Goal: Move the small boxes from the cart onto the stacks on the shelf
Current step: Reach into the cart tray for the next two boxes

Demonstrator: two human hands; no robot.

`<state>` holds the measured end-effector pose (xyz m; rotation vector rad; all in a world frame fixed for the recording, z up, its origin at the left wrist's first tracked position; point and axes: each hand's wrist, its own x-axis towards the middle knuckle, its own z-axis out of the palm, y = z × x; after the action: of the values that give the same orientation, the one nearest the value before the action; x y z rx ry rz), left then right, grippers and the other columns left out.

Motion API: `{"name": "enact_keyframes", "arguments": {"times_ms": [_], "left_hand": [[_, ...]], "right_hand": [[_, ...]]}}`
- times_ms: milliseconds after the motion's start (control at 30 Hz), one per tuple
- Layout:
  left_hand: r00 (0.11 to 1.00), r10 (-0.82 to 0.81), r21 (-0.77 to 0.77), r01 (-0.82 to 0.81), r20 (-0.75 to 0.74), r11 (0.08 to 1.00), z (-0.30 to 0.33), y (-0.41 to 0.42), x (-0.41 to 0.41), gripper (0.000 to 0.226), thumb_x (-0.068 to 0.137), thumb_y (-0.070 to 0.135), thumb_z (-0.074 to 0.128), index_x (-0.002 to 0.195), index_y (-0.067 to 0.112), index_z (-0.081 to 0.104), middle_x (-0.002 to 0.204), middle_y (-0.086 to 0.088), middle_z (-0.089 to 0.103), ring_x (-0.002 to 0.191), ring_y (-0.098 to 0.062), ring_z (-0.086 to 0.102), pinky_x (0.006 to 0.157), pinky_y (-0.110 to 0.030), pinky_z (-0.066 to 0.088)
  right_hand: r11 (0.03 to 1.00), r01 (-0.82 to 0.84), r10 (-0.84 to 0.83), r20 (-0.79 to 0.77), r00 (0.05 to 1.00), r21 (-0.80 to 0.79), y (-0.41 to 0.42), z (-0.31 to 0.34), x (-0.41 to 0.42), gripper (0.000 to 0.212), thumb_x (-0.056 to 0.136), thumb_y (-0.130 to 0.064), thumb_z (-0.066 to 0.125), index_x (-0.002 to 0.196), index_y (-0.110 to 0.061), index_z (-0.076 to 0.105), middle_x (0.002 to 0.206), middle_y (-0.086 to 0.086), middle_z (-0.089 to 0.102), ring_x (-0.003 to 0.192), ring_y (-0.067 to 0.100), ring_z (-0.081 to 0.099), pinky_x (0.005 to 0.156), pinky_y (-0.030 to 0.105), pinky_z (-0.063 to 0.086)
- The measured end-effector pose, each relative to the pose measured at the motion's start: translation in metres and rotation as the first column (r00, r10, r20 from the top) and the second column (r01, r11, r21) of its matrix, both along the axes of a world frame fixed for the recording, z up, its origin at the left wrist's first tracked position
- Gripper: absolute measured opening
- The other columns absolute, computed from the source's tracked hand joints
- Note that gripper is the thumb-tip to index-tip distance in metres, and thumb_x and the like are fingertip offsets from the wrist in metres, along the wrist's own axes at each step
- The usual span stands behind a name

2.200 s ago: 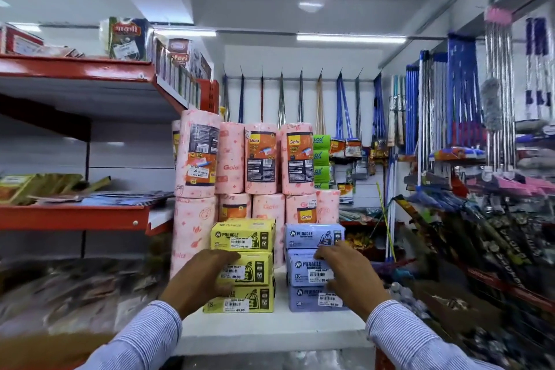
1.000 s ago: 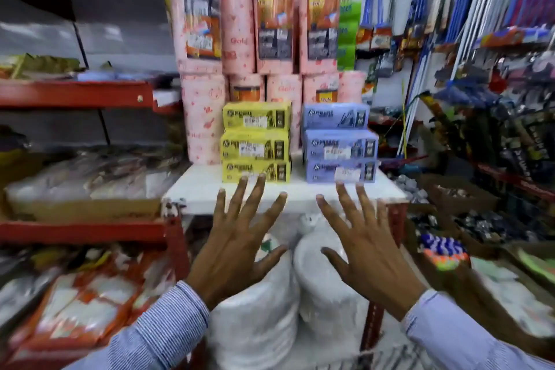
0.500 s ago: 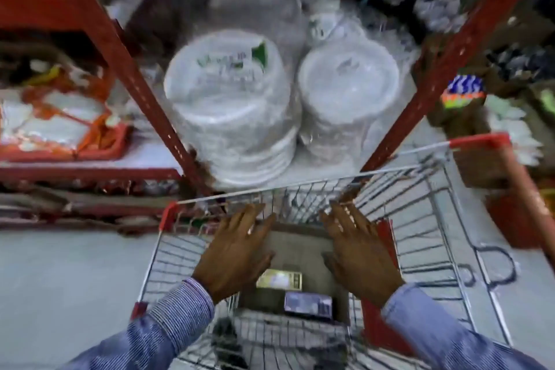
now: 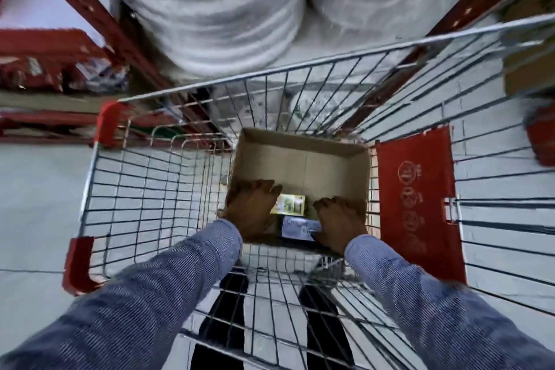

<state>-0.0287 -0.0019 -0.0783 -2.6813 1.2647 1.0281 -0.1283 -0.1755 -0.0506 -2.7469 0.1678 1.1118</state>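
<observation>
I look straight down into a wire shopping cart (image 4: 144,177) that holds an open cardboard carton (image 4: 303,159). Two small boxes lie on the carton's floor, a yellow box (image 4: 291,204) and, nearer to me, a blue box (image 4: 297,227). My left hand (image 4: 252,207) is down inside the carton, its fingers curled over the yellow box's left end. My right hand (image 4: 339,219) is curled over the blue box's right end. My fingertips are hidden under both hands. The shelf stacks are out of view.
Red shelf uprights (image 4: 99,18) and wrapped stacks of white disposable plates (image 4: 228,15) stand just beyond the cart's front. A red plastic flap (image 4: 417,201) hangs on the cart's right side. Grey floor lies to the left.
My view has tilted from the shelf stacks down into the cart. Both hands dropped from above the cart's rim into the carton and closed from spread fingers onto the two boxes.
</observation>
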Motion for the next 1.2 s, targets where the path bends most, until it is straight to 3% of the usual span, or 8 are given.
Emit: {"name": "enact_keyframes", "arguments": {"times_ms": [100,167,333,500,667,833,1000,1200], "left_hand": [[0.999,-0.021,-0.018,0.02,-0.024,1.0,-0.021,-0.003,0.001,0.062,0.079,0.013,0.072,0.135,0.008,0.046,0.137,-0.018,0.055,0.121,-0.038,0.054,0.095,-0.049,0.05],[0.999,-0.03,-0.026,0.029,-0.026,0.999,-0.03,-0.005,0.001,0.057,0.079,0.009,0.072,0.131,0.007,0.051,0.129,-0.018,0.061,0.114,-0.037,0.059,0.092,-0.048,0.052],[1.0,-0.004,-0.054,0.002,-0.024,0.999,-0.032,-0.01,0.007,0.056,0.074,0.014,0.078,0.125,0.011,0.054,0.122,-0.013,0.064,0.109,-0.031,0.061,0.09,-0.043,0.052],[0.995,0.104,-0.126,-0.105,-0.013,0.986,0.011,-0.012,0.02,0.056,0.074,0.02,0.079,0.124,0.014,0.056,0.12,-0.01,0.065,0.107,-0.029,0.062,0.088,-0.042,0.053],[0.972,0.217,-0.252,-0.19,0.086,0.949,0.093,-0.003,0.043,0.059,0.071,0.025,0.079,0.126,0.021,0.058,0.116,-0.008,0.07,0.1,-0.031,0.066,0.081,-0.038,0.053],[0.931,0.307,-0.398,-0.21,0.198,0.893,0.214,0.015,0.07,0.047,0.069,0.045,0.074,0.112,0.028,0.063,0.104,0.001,0.073,0.092,-0.023,0.069,0.075,-0.034,0.055],[0.837,0.428,-0.531,-0.205,0.342,0.823,0.353,0.029,0.084,0.067,0.059,0.032,0.087,0.122,0.022,0.066,0.115,-0.006,0.073,0.097,-0.03,0.07,0.08,-0.039,0.059],[0.723,0.51,-0.668,-0.091,0.465,0.739,0.499,0.045,0.089,0.071,0.051,0.036,0.07,0.12,0.022,0.067,0.109,-0.003,0.075,0.09,-0.025,0.072,0.078,-0.035,0.057]], "right_hand": [[0.998,-0.05,0.05,-0.005,0.999,-0.025,0.005,-0.021,-0.005,0.031,0.078,-0.029,0.073,0.102,-0.012,0.064,0.108,0.013,0.069,0.101,0.034,0.063,0.083,0.044,0.055],[0.998,-0.065,0.064,-0.025,0.998,-0.028,0.007,-0.028,-0.005,0.024,0.081,-0.024,0.072,0.099,-0.011,0.066,0.108,0.014,0.07,0.1,0.034,0.064,0.083,0.042,0.056],[0.999,-0.022,0.023,-0.022,0.999,0.046,0.005,-0.034,-0.002,0.023,0.08,-0.023,0.073,0.098,-0.011,0.066,0.109,0.016,0.07,0.1,0.035,0.067,0.085,0.042,0.056],[0.998,0.013,-0.017,0.059,0.998,0.065,-0.005,-0.005,0.007,0.027,0.078,-0.029,0.075,0.1,-0.017,0.065,0.106,0.011,0.07,0.095,0.03,0.067,0.081,0.037,0.054],[0.998,0.011,-0.016,0.101,0.995,0.055,-0.021,0.065,0.036,0.054,0.064,-0.041,0.084,0.107,-0.019,0.06,0.107,0.01,0.067,0.096,0.03,0.064,0.078,0.035,0.051],[1.0,-0.016,0.014,0.298,0.954,0.002,-0.034,0.182,0.064,0.055,0.063,-0.043,0.084,0.106,-0.018,0.061,0.107,0.01,0.067,0.097,0.031,0.064,0.078,0.036,0.051],[0.998,-0.031,0.058,0.548,0.834,-0.059,-0.038,0.31,0.083,0.041,0.063,-0.044,0.079,0.091,-0.021,0.062,0.093,0.007,0.068,0.087,0.029,0.065,0.063,0.033,0.043],[0.989,-0.012,0.116,0.722,0.682,-0.147,-0.038,0.456,0.087,0.051,0.057,-0.048,0.077,0.098,-0.024,0.061,0.093,0.003,0.067,0.085,0.026,0.061,0.061,0.032,0.042]]}}
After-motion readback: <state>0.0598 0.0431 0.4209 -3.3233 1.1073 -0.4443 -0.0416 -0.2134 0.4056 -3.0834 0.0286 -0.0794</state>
